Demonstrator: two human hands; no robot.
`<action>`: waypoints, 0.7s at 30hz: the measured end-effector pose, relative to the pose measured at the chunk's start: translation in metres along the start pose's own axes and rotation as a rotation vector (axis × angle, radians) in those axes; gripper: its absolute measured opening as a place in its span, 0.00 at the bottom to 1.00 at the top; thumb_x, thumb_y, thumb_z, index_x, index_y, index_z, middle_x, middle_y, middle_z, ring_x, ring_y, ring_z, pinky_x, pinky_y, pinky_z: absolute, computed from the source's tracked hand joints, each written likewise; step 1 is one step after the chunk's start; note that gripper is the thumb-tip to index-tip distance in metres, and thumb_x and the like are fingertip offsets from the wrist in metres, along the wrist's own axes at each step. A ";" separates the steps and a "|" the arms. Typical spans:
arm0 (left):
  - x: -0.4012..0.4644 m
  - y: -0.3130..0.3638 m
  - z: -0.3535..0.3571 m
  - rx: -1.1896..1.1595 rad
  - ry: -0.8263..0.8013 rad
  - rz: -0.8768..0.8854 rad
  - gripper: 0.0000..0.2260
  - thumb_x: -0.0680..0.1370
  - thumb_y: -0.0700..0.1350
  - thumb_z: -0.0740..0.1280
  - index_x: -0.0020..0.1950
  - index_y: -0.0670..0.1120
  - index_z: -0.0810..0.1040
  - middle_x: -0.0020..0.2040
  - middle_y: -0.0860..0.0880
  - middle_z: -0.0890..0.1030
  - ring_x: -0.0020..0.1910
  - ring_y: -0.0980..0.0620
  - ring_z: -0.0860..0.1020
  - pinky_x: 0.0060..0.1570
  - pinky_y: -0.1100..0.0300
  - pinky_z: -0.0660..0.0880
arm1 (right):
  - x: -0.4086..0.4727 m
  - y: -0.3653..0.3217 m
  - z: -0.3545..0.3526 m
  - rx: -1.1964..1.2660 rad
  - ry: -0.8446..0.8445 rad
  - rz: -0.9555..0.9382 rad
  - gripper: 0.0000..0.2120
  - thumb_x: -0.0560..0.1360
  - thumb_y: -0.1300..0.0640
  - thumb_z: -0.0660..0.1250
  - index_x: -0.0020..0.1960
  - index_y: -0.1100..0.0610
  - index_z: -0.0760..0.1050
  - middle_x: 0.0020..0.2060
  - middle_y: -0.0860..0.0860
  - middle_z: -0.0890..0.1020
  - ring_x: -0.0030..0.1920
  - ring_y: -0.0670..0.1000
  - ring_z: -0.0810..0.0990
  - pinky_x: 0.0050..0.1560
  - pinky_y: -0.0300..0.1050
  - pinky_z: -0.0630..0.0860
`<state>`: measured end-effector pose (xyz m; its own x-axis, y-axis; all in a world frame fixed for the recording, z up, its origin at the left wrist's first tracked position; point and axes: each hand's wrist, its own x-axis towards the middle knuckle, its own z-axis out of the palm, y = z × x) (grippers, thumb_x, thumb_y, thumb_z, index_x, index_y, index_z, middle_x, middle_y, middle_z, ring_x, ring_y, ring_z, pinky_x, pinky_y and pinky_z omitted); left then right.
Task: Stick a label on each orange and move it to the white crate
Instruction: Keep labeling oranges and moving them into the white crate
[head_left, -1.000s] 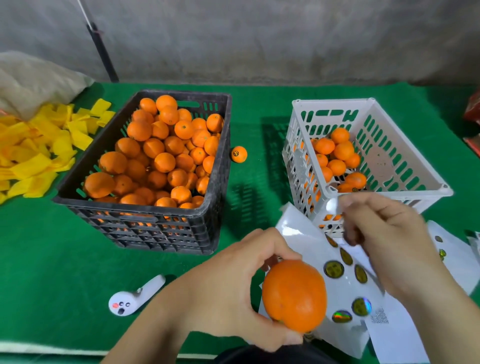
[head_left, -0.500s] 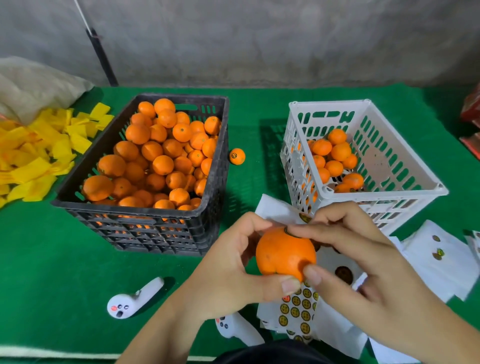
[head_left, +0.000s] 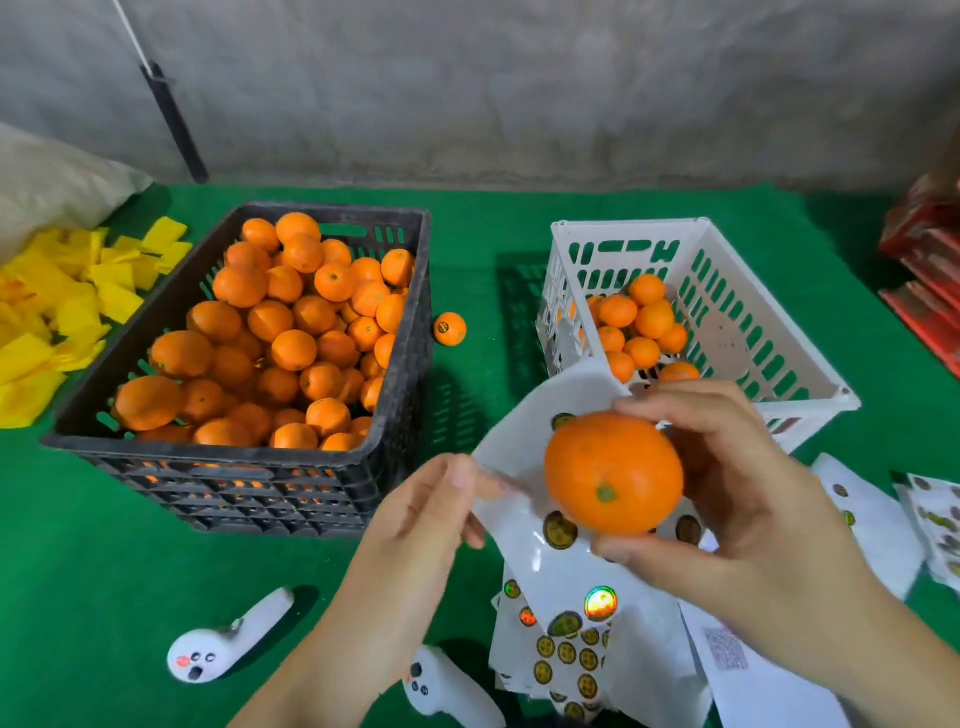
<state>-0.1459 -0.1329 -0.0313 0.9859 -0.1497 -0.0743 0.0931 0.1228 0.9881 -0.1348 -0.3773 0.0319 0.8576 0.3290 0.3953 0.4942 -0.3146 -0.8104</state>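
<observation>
right hand (head_left: 737, 499) curls fingers and thumb round a smooth round orange (head_left: 613, 473), held above the table near the slatted white crate (head_left: 779, 332). left hand (head_left: 431, 514) pinches the edge of a glossy white label sheet (head_left: 524, 431); the orange hides part of it. whether the orange carries a label cannot be made out.

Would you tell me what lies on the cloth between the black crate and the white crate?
In the head view, a single labelled orange lies beside the black crate; otherwise bare green cloth up to the white crate.
</observation>
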 end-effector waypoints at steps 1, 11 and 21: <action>0.003 -0.002 -0.002 0.022 0.061 -0.009 0.24 0.73 0.70 0.70 0.48 0.49 0.81 0.45 0.37 0.75 0.43 0.44 0.74 0.50 0.42 0.69 | 0.007 0.004 -0.009 0.013 0.066 0.013 0.33 0.69 0.38 0.80 0.71 0.40 0.73 0.68 0.47 0.73 0.66 0.50 0.78 0.58 0.39 0.81; 0.031 0.001 -0.021 0.060 -0.240 0.081 0.18 0.79 0.39 0.67 0.62 0.56 0.67 0.56 0.36 0.80 0.42 0.37 0.75 0.39 0.41 0.71 | 0.036 0.052 0.002 0.064 -0.036 0.626 0.37 0.64 0.17 0.64 0.71 0.25 0.68 0.70 0.33 0.75 0.69 0.38 0.74 0.66 0.48 0.72; 0.128 0.020 -0.120 1.013 -0.140 0.198 0.14 0.84 0.55 0.64 0.47 0.46 0.77 0.34 0.48 0.76 0.34 0.46 0.75 0.36 0.46 0.74 | 0.028 0.071 0.046 0.660 0.105 0.619 0.15 0.79 0.54 0.70 0.65 0.49 0.83 0.61 0.57 0.86 0.60 0.62 0.86 0.61 0.71 0.80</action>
<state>-0.0011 -0.0317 -0.0373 0.9399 -0.3372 0.0539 -0.2927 -0.7141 0.6359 -0.0828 -0.3495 -0.0345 0.9670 0.1786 -0.1816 -0.2131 0.1763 -0.9610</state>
